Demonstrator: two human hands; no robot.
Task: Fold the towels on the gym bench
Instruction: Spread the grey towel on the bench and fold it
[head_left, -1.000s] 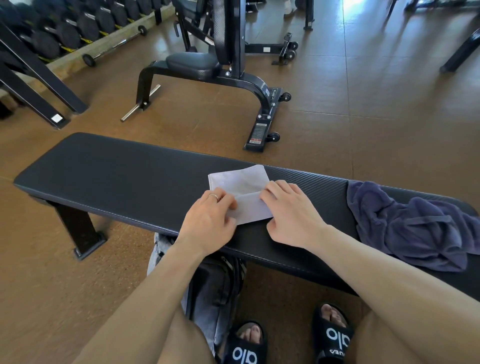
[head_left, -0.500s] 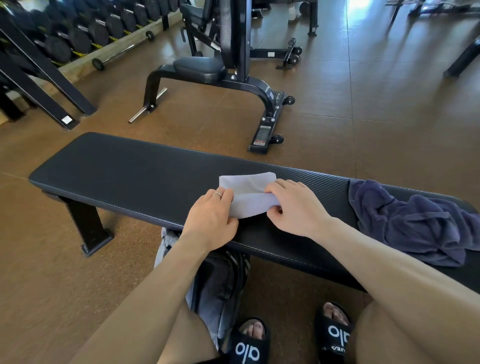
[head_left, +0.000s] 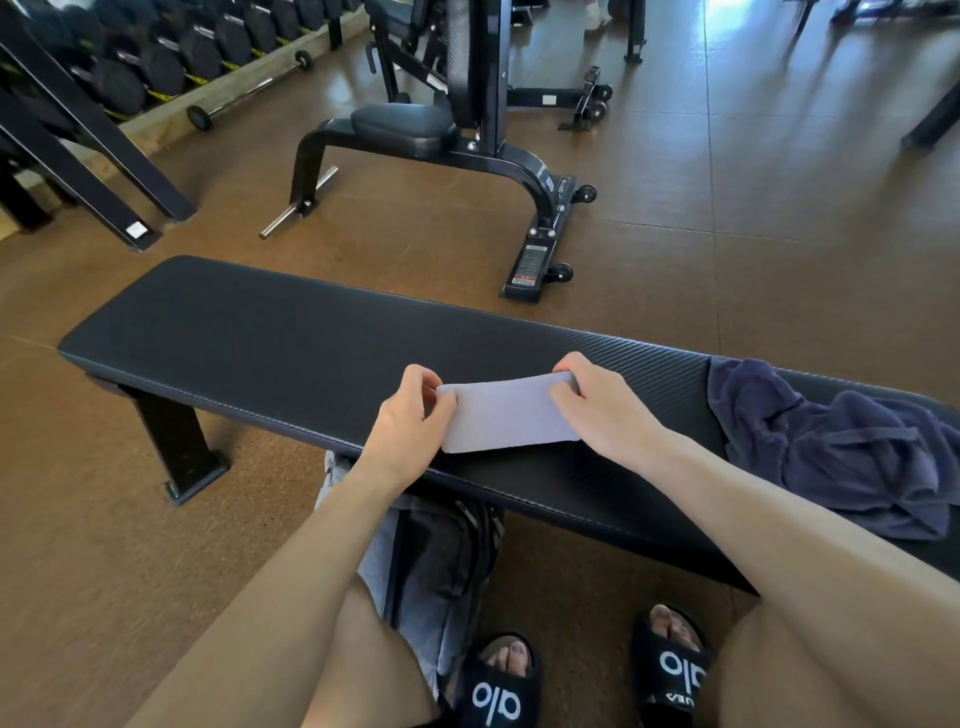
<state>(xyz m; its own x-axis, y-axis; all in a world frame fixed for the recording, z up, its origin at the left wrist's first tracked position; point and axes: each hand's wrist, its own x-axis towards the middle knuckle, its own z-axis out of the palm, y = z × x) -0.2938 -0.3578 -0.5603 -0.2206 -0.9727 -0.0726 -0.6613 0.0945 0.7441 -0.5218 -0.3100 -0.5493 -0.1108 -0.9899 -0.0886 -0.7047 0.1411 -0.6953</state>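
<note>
so i'm partway through, i'd say about half. the pale towel (head_left: 506, 415) is already down to a small neat rectangle sitting on the near edge of the bench (head_left: 270, 332), roughly mid-length. my left hand (head_left: 410, 421) pinches its left end, thumb on top and fingers curled behind, and my right hand (head_left: 605, 410) grips the right end the same way, fingers wrapped over the far corner. the far edge looks lifted a bit off the pad, so i reckon i'm either making one last fold or just squaring it up, can't really say which.

what's left is the dark towel (head_left: 841, 447). it's a crumpled navy heap on the right end of the bench, well apart from my hands, spilling a little over the near edge, totally unfolded.

the pale one looks thin and smooth, light lavender-grey, edges lined up pretty clean, no wrinkles showing. the navy one looks thicker and floppier, so probably more fiddly to get flat.
</note>
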